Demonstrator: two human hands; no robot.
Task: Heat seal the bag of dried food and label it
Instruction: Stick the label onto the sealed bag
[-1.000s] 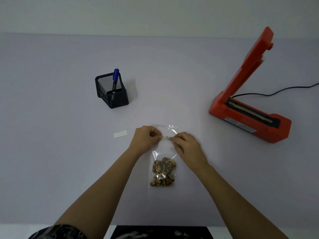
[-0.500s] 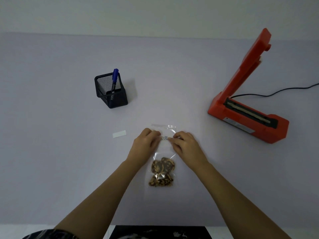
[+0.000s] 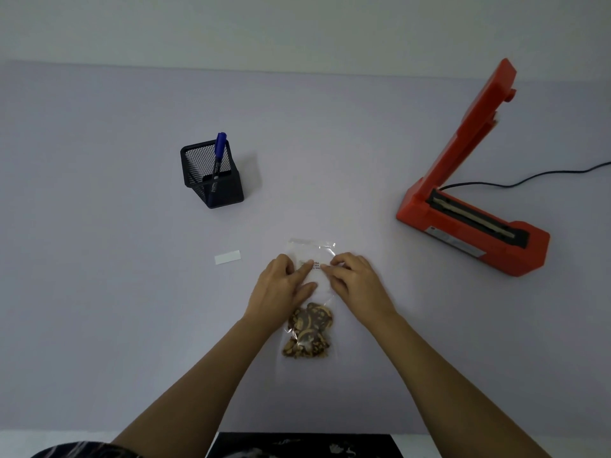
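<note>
Presses the label (image 3: 312,264) onto the upper part of the bag (image 3: 310,335) lying flat on the table (image 3: 132,292), left hand (image 3: 281,287) flat-fingered, right hand (image 3: 355,282) on bent fingertips, with nothing gripped; judged the labelling step, calling next for firm smoothing outward without creasing.

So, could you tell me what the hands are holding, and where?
The label, pressed onto the bag's upper half: left hand at its left end, right hand at its right end.

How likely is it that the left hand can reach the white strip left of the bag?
Likely yes: the white strip lies on open table just left of the left hand, with nothing between them.
</note>
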